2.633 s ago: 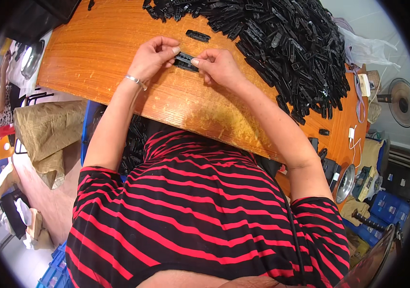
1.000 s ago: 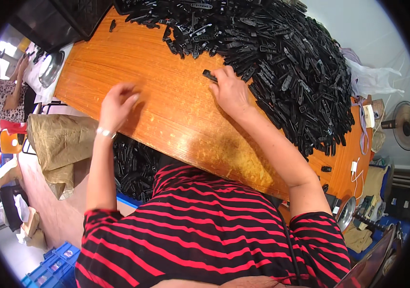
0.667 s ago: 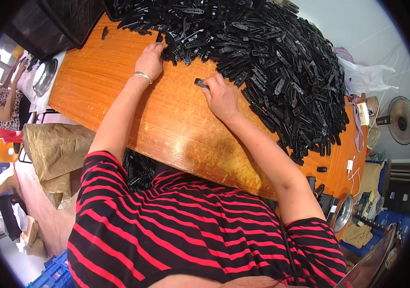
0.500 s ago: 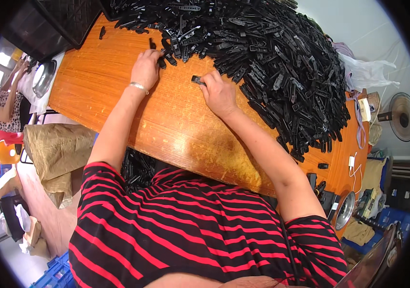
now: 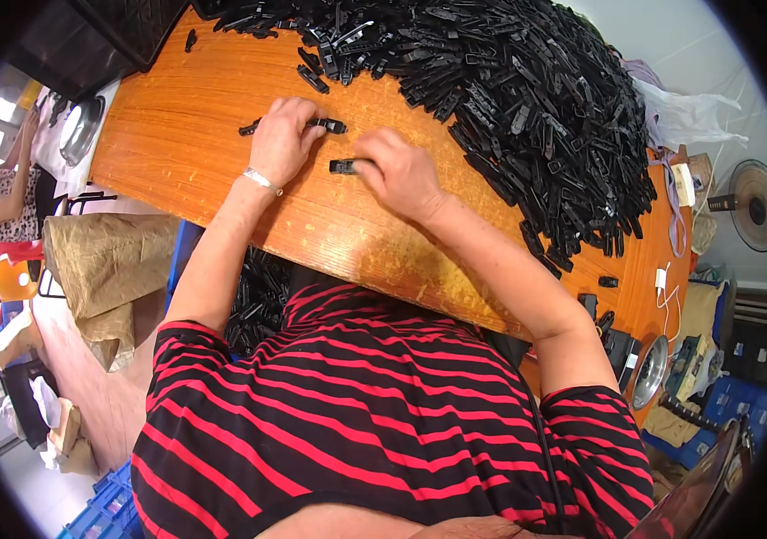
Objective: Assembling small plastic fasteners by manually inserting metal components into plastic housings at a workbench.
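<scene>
both hands (image 5: 281,142) (image 5: 399,177) pinch black pieces (image 5: 341,167); a white label (image 5: 631,361) is too small to read.

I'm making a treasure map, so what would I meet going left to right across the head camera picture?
Brown sheet → left hand → black piece → right hand, holding that piece → white plug → fan.
</scene>
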### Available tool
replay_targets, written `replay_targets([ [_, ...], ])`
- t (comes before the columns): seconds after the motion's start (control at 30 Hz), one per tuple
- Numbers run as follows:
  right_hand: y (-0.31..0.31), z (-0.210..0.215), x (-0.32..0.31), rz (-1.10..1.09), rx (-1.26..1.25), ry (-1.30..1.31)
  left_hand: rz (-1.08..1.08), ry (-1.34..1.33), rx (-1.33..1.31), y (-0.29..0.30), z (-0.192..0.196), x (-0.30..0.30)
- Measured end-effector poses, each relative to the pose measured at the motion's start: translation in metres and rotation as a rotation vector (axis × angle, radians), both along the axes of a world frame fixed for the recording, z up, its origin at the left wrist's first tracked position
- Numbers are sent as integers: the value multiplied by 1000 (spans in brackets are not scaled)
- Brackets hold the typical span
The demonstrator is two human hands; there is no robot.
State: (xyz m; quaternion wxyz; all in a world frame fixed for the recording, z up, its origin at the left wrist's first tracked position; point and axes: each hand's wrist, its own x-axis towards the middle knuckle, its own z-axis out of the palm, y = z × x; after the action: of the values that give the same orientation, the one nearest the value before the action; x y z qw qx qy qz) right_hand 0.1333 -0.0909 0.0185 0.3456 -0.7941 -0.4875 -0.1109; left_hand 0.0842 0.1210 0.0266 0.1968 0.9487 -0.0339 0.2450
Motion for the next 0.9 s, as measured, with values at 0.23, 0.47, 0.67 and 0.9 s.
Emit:
replay_targets([
  [0.23,1,32,18,33,31,-104,-262,402,-813,-14,9,3],
  [0.47,0,21,14,-88,8,797,-93,527,-1067,-26,14,-13],
  [0.67,3,17,12,-123,-122,881,62,330,-1165,-34,-12,-25],
  [0.9,6,-5,20,-142,-136,621,109,349,-1007,-32,-21,-20],
])
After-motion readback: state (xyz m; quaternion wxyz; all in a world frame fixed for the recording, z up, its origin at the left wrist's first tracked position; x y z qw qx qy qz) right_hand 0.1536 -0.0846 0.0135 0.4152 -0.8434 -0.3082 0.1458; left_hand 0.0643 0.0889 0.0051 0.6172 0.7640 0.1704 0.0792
